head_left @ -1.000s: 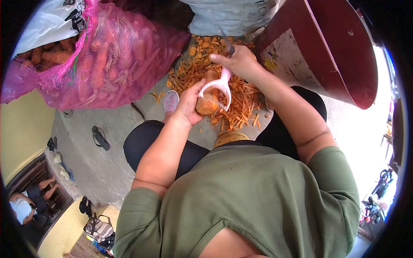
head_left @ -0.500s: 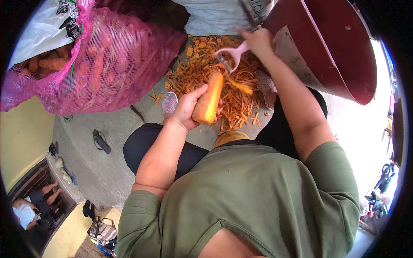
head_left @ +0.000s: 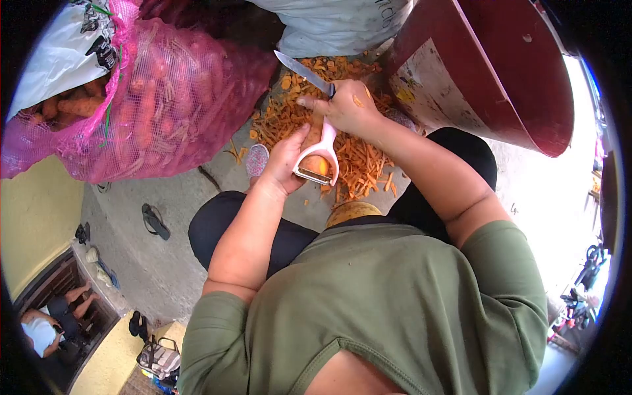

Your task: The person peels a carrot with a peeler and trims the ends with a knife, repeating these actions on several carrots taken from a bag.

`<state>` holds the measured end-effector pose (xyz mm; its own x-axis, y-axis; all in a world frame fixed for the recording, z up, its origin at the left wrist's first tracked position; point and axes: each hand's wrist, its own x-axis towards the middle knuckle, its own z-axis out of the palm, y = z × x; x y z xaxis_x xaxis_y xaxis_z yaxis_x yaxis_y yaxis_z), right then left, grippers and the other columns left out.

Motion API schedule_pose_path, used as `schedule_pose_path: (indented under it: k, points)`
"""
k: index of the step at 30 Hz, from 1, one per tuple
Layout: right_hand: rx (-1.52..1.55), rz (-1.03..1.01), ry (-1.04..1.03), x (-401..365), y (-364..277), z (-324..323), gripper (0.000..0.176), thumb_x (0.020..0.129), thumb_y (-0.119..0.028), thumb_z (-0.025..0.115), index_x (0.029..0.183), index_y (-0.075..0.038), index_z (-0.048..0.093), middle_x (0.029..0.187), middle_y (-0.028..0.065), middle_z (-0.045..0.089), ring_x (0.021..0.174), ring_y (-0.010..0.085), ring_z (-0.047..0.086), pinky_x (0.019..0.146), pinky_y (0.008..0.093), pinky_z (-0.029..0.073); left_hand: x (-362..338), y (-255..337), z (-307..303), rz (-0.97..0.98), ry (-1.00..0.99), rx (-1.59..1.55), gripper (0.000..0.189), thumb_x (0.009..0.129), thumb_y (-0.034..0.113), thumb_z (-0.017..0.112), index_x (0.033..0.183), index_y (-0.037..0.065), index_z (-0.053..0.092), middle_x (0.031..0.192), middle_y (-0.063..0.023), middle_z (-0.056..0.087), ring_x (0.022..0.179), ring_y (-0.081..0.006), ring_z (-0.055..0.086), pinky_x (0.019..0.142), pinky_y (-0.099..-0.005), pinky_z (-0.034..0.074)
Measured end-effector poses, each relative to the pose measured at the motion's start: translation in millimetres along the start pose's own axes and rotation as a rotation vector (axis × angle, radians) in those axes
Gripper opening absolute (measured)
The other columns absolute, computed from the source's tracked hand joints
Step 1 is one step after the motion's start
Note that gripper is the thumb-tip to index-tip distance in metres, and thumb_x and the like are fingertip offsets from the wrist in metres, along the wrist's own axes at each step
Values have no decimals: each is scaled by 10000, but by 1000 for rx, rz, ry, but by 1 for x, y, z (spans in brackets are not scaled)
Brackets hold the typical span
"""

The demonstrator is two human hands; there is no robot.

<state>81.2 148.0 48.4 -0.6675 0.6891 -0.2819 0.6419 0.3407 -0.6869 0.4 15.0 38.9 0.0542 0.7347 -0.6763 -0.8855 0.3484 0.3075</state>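
peeler (head_left: 328, 137) 1 | knife (head_left: 303, 70) 1 | held carrot (head_left: 318, 163) 1 | red bin (head_left: 469, 69) 1

No legible text — only unclear letters on white sack (head_left: 329, 29)

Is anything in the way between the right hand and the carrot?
Only the peeler, which the right hand itself holds: its head lies over the near end of the carrot. The knife, in the same hand, points away from the carrot.

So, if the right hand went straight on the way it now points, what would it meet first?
Probably the pink mesh sack, ahead of the right hand beyond the knife it holds, though depth is hard to judge.
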Motion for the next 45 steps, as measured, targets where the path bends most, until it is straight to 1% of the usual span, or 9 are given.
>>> schedule_pose_path:
  k: [6,9,16,21,24,28,31,40,45]
  points:
    - [23,34,-30,8,7,-5,601,602,-570,600,531,22,526,501,137,527,497,268,545,504,352,433,7,2,-2,-50,20,-15,322,865,284,363,1022,21,461,915,-85,536,797,-183,550,716,-335,457]
    - [33,37,-71,6,3,-16,647,580,-619,582,506,21,529,498,137,533,519,283,566,519,354,443,3,-3,7,-25,57,-64,299,831,283,434,939,9,481,801,-96,559,682,-208,571,620,-347,483]
    - [-60,-1,103,2,5,-15,674,576,-632,578,515,36,521,483,146,520,473,241,542,491,342,432,7,-6,1,-99,51,-12,312,840,285,411,1014,30,455,873,-109,542,706,-219,569,622,-373,489]
    - [-67,335,281,51,61,-50,702,574,-666,541,562,34,570,529,142,550,508,242,558,519,348,444,-6,-4,0,-111,-114,47,328,848,278,409,1069,35,427,909,-102,523,754,-213,565,630,-361,499]
    - [118,296,322,52,69,-50,692,571,-657,552,583,34,576,567,147,567,551,256,574,544,351,449,-4,-1,-11,-75,-104,59,322,841,282,430,1069,54,437,888,-86,529,753,-191,563,629,-347,495]
    - [-168,83,150,21,27,-13,638,604,-628,544,811,-28,610,587,145,564,606,260,580,603,335,444,-1,-1,0,-14,79,-16,333,832,311,427,1015,36,468,802,-109,554,678,-207,575,579,-339,495]
    - [-43,84,-20,-9,-4,-11,689,577,-671,526,773,-15,607,569,149,550,588,266,572,580,351,440,0,-6,-1,-50,24,-9,328,829,307,432,1003,32,475,806,-102,553,704,-196,570,608,-316,488]
    - [-10,357,358,43,63,-57,751,582,-682,514,615,65,577,549,152,558,548,269,572,557,351,451,-5,-3,-7,-95,-144,67,343,843,329,396,1033,51,461,821,-122,552,634,-223,578,515,-337,499]
    - [-53,77,107,7,11,-12,683,602,-629,551,662,51,583,536,162,541,566,267,572,572,373,434,2,-4,-1,-17,83,-10,345,851,324,385,1034,39,455,829,-102,557,679,-205,580,597,-341,499]
